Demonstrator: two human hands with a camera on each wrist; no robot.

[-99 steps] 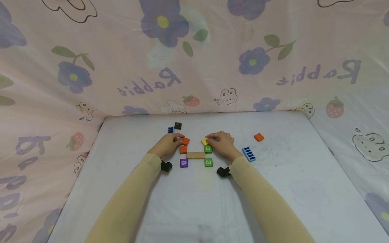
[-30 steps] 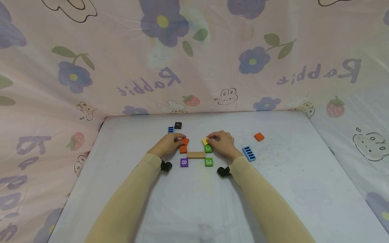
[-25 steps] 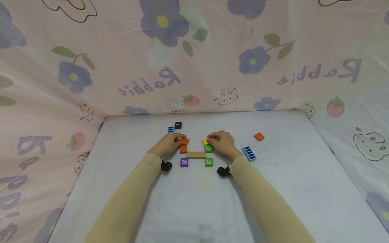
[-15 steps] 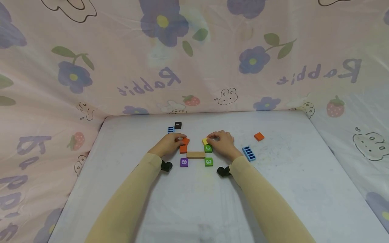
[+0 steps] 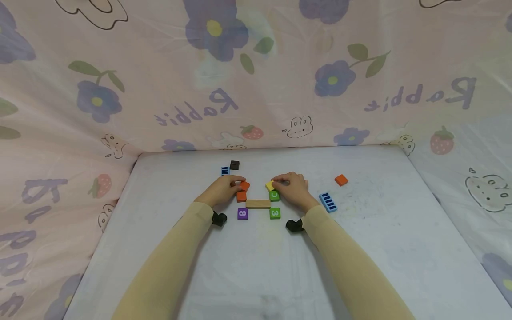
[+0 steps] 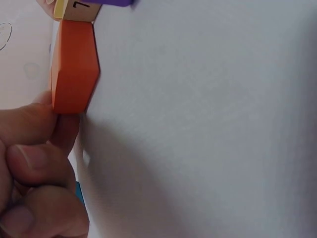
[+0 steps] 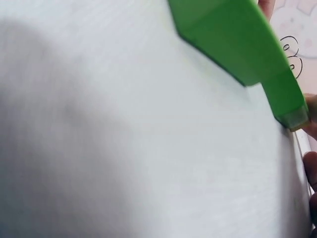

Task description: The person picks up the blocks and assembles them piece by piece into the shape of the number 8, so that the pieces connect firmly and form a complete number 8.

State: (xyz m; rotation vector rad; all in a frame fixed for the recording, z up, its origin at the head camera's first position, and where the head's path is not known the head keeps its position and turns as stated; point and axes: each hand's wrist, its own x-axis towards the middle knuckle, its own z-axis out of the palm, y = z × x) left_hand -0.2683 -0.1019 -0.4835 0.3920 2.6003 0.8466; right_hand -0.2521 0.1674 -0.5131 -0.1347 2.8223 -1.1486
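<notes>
My left hand (image 5: 220,190) pinches an upper orange tile (image 5: 245,186), turned at a slant, just above a second orange tile (image 5: 241,197). In the left wrist view, fingers (image 6: 32,126) touch orange tile sides (image 6: 74,74). Across the gap, my right hand (image 5: 294,190) pinches a yellow tile (image 5: 270,186) above a green tile (image 5: 274,196); the thumb and fingers cover part of the yellow one. A flat wooden strip (image 5: 258,204) lies between the two columns. Below it are a purple tile marked 8 (image 5: 242,214) and a green tile marked 3 (image 5: 274,213).
Behind my left hand lie a black tile (image 5: 234,165) and a partly covered blue striped tile (image 5: 225,170). To the right are a longer blue striped tile (image 5: 328,202) and a loose orange tile (image 5: 341,180). Patterned cloth (image 5: 256,89) walls the white table (image 5: 256,275).
</notes>
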